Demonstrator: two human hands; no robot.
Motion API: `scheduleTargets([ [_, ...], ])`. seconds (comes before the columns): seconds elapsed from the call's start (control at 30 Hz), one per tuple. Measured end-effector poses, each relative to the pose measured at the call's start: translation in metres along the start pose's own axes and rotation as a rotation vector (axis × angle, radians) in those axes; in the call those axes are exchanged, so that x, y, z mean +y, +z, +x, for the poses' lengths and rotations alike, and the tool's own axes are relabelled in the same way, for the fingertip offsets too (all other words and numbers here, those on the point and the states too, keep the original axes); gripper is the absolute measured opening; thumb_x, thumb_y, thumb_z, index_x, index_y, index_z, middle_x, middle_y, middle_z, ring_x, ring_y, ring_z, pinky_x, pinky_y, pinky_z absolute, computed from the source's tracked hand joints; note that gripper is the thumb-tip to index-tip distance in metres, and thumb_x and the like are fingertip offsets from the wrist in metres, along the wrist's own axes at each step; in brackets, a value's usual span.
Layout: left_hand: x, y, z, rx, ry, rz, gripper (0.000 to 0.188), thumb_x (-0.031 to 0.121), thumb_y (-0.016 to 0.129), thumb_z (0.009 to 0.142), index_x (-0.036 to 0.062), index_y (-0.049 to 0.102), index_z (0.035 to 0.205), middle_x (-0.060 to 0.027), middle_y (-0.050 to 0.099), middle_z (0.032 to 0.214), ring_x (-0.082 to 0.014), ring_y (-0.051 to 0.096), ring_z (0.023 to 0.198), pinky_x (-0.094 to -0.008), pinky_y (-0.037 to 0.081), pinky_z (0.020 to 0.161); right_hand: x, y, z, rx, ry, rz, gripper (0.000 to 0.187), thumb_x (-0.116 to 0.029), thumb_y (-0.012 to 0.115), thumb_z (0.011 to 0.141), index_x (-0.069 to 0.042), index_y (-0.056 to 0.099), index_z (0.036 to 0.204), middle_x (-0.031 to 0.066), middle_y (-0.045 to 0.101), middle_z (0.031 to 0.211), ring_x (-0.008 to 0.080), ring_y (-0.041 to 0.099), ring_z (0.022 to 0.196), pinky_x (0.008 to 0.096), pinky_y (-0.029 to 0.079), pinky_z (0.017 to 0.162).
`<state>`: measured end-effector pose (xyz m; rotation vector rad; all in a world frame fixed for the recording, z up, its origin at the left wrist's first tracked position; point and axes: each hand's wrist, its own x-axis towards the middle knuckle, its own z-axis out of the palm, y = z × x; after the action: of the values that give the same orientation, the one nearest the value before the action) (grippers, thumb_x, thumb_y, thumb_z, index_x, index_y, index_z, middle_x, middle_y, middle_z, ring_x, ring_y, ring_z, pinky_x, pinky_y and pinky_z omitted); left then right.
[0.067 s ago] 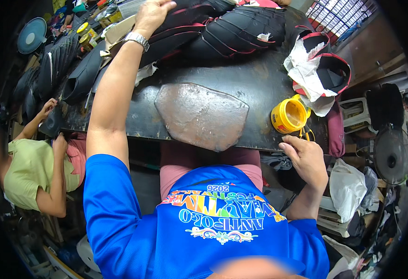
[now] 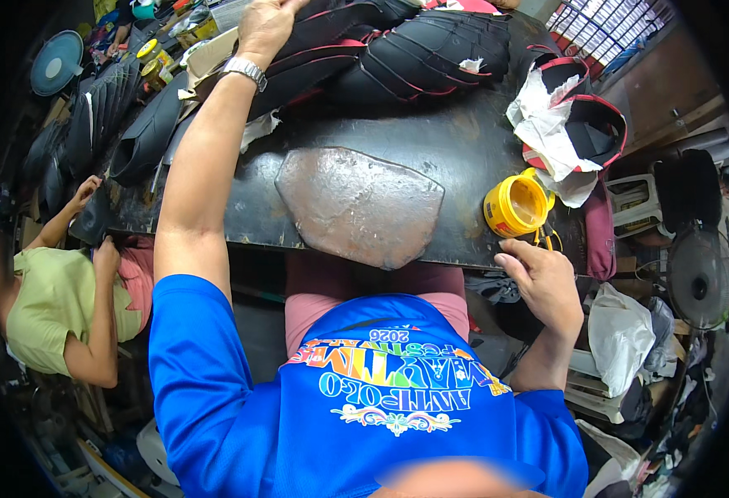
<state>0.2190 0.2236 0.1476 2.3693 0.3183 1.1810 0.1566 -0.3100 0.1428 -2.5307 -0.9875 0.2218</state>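
My left hand (image 2: 266, 33) reaches to the far edge of the table, beside a pile of black sheet pieces with red edging (image 2: 323, 62). Its fingers look pressed together, but the tips run out of the picture, so what they hold is hidden. My right hand (image 2: 547, 286) hovers at the table's near right edge with thumb and forefinger slightly apart and nothing visible between them. Just beyond it stands an open yellow tub (image 2: 518, 206) of brownish paste, with a yellow loop-shaped handle (image 2: 551, 239) beside it. A worn, angular flat slab (image 2: 360, 203) lies before me.
Black shells with red rims (image 2: 601, 133) and crumpled white paper (image 2: 539, 116) sit at the table's right. To the left, a person in a yellow-green shirt (image 2: 57, 307) works with black pieces. A fan (image 2: 698, 282) and a white plastic bag (image 2: 622, 336) stand off the right side.
My left hand has shifted slightly up and left, its fingertips passing out of the top of the picture. My right hand has drifted a little to the left.
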Motion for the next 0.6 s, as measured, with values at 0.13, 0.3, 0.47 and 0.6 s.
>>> scheduleTargets([
  [0.13,0.048,-0.028,-0.015,0.249,0.376,-0.070,0.017,0.003,0.072,0.088,0.0030,0.076,0.106,-0.0146,0.075,0.099,-0.0314,0.069,0.097,-0.0386,0.051,0.091,-0.012,0.003,0.007,0.007,-0.052,0.197,0.040,-0.013,0.076,0.089,-0.006,0.068,0.127,0.0157,0.073,0.094,0.0229,0.069,0.069,0.0339,0.053,0.066],
  [0.3,0.124,-0.073,-0.108,-0.129,0.833,0.101,0.023,0.003,0.078,0.075,0.0096,0.078,0.097,-0.0034,0.074,0.092,-0.0227,0.070,0.087,-0.0354,0.053,0.080,-0.028,0.018,0.004,0.320,-0.562,0.775,0.059,0.004,0.080,0.078,0.003,0.062,0.134,0.0108,0.072,0.094,0.0145,0.068,0.078,0.0252,0.053,0.069],
  [0.47,0.144,-0.071,-0.216,-0.729,0.745,-0.110,0.022,0.015,0.070,0.079,0.0124,0.073,0.100,-0.0012,0.070,0.098,-0.0201,0.067,0.092,-0.0360,0.050,0.090,-0.033,0.066,0.037,0.270,-0.486,0.814,0.073,0.006,0.068,0.089,-0.003,0.039,0.155,0.0160,0.071,0.112,0.0200,0.067,0.106,0.0357,0.050,0.099],
  [0.6,0.141,-0.076,-0.236,-0.971,0.399,-0.133,0.020,0.022,0.074,0.087,0.0082,0.073,0.102,-0.0071,0.071,0.105,-0.0302,0.069,0.097,-0.0410,0.054,0.085,-0.026,0.115,0.079,0.185,-0.436,0.583,0.074,0.009,0.062,0.091,-0.014,0.038,0.158,0.0108,0.071,0.120,0.0204,0.065,0.118,0.0377,0.048,0.109],
])
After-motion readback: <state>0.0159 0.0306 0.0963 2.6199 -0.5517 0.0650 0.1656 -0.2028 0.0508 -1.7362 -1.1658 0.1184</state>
